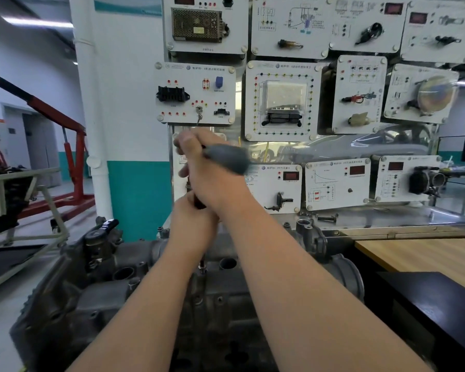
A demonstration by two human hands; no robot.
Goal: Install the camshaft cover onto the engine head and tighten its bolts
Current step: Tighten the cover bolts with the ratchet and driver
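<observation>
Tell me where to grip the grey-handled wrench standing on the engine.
Grip the grey handle, coming from the right: it juts sideways off the top of the upright shaft, so it is likely the lever. The right hand grips it near the head; the left hand holds the shaft lower, steadying it over the engine.
</observation>
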